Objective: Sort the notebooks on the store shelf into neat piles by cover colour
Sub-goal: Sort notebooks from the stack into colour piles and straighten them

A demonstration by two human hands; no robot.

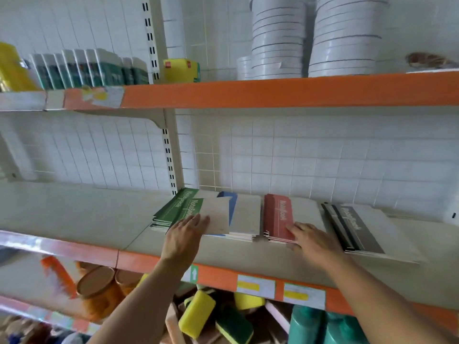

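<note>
Shelf (74, 214) of pale board, orange-edged, backed by white tile. Left hand (188, 234) flat, fingers straight, on green notebooks (173, 209). Right hand (313, 240) flat on red notebooks (278, 217).

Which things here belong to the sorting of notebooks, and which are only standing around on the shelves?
Belong to the job:
green notebooks
blue notebooks
red notebooks
black notebooks
left hand, on the green pile
right hand, on the red pile

Just lying about:
white tape rolls
sponges
teal bottles
</note>
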